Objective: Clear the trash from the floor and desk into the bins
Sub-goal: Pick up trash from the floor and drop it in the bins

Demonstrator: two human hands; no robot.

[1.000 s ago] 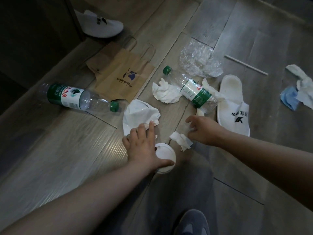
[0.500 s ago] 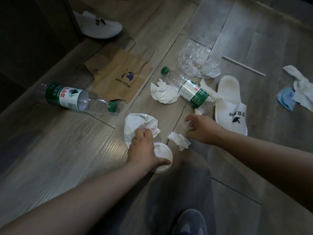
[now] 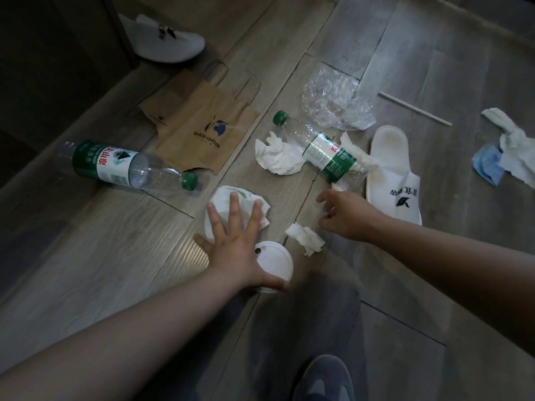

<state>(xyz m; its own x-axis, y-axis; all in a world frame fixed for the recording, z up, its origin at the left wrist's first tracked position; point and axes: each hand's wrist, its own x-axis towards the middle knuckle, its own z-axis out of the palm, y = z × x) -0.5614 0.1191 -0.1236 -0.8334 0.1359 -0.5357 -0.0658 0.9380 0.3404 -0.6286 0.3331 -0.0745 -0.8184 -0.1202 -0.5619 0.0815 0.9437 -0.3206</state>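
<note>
Trash lies scattered on the wooden floor. My left hand (image 3: 237, 244) spreads its fingers over a crumpled white tissue (image 3: 223, 198), while its thumb hooks round a white-lidded cup (image 3: 275, 260) pressed against the palm. My right hand (image 3: 347, 215) hovers with loosely curled fingers and nothing in it. It is just right of a small tissue scrap (image 3: 305, 237) and below the base of a green-labelled plastic bottle (image 3: 324, 151). A second bottle (image 3: 110, 166) lies at the left. Between the bottles sit a brown paper bag (image 3: 202, 131) and another tissue (image 3: 278, 157).
Clear plastic wrap (image 3: 335, 102) and a thin straw (image 3: 414, 108) lie further back. A white slipper (image 3: 390, 175) is beside my right hand, another slipper (image 3: 162, 39) at top left. White and blue rags (image 3: 503, 157) lie at right. Dark furniture (image 3: 43, 53) borders the left. My shoe (image 3: 321, 380) is below.
My left hand's fingers curled into the tissue half a second ago and are now spread flat over it. My right hand has opened slightly and stays near the small scrap.
</note>
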